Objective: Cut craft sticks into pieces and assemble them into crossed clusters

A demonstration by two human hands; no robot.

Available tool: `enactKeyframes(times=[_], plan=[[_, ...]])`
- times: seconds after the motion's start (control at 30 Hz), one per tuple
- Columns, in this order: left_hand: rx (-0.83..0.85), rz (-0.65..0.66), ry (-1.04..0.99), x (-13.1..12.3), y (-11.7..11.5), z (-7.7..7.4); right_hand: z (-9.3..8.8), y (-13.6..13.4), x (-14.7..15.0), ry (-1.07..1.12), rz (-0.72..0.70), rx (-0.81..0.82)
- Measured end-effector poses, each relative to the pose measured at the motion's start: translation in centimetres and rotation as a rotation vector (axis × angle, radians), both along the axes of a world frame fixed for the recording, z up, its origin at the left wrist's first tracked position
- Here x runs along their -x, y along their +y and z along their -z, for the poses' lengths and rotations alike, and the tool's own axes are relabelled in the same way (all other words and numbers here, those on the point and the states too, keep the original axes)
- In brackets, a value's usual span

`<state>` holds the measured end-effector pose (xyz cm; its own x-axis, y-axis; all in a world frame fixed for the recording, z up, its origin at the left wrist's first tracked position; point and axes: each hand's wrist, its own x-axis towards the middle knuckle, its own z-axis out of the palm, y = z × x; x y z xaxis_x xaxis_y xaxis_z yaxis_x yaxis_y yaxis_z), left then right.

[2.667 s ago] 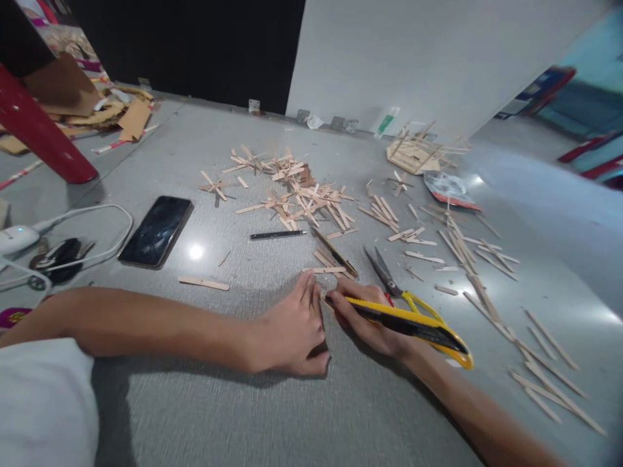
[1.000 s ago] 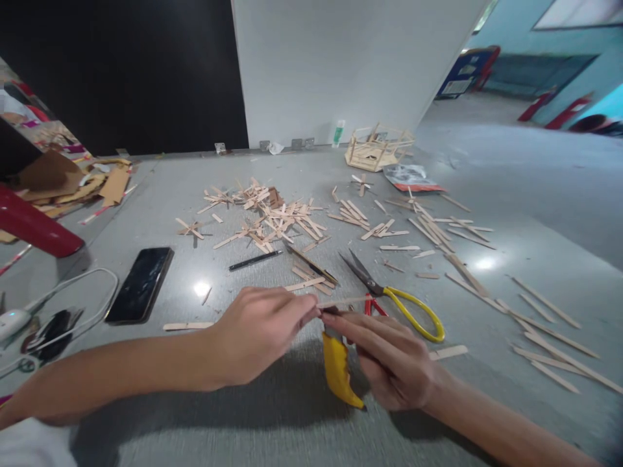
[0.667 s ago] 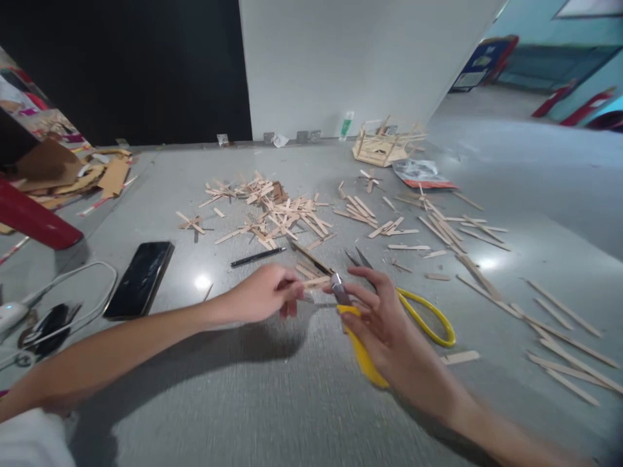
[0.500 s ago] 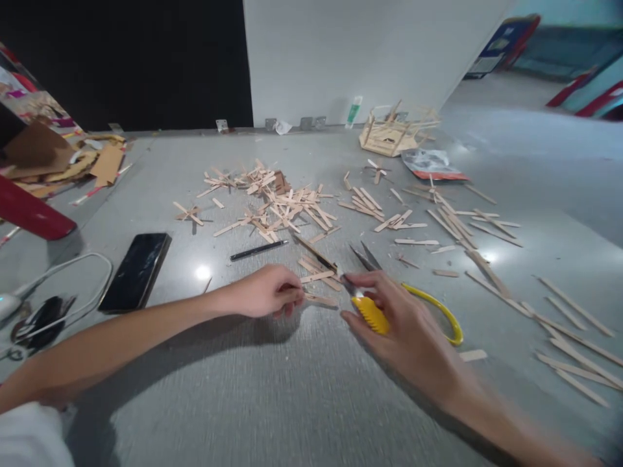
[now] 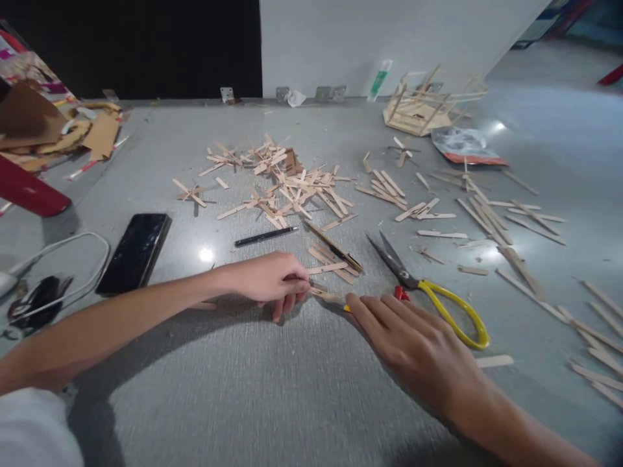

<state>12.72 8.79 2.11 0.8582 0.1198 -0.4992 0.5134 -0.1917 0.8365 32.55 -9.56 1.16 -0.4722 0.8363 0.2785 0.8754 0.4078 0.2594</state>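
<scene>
My left hand (image 5: pixel 280 283) pinches the end of a short wooden craft stick (image 5: pixel 327 295) just above the table. Beneath the bent fingers of my right hand (image 5: pixel 413 334) lies a yellow utility knife (image 5: pixel 347 309), mostly hidden by the hand, its front end at the stick. Whether the blade touches the stick I cannot tell. Scissors (image 5: pixel 413 282) with a yellow handle lie half open beyond my right hand, and a small red piece (image 5: pixel 402 293) shows near their pivot. Several cut sticks (image 5: pixel 331 267) and a dark, narrow tool with a gold end (image 5: pixel 335 250) lie just ahead.
A black pen (image 5: pixel 266 236) and a heap of craft sticks (image 5: pixel 302 188) lie ahead. At left are a phone (image 5: pixel 134 253), a cable (image 5: pixel 104 259) and a red cylinder (image 5: pixel 34 188). A stick frame (image 5: pixel 418 117) and a plastic pouch (image 5: pixel 470 148) stand at the back right.
My right hand has turned palm down and lowered over the knife, bringing it to the stick in my left hand. The view has shifted, and more of the scissors shows.
</scene>
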Motion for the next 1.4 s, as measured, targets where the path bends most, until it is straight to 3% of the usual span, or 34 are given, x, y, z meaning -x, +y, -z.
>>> enactKeyframes(times=[0.63,1.03,1.27,1.4], plan=[[0.013,-0.003,-0.043,0.0,-0.2,-0.1,-0.3,-0.1,0.3,0.014,0.033,-0.026],[-0.015,0.057,-0.101,0.0,0.0,-0.2,-0.7,-0.9,2.0,-0.238,0.085,-0.077],[-0.033,0.045,-0.144,0.1,-0.2,0.3,-0.7,0.0,1.2,-0.138,0.098,0.053],[-0.031,0.037,-0.173,0.2,-0.3,0.6,-1.8,0.5,1.4,-0.185,0.132,0.109]])
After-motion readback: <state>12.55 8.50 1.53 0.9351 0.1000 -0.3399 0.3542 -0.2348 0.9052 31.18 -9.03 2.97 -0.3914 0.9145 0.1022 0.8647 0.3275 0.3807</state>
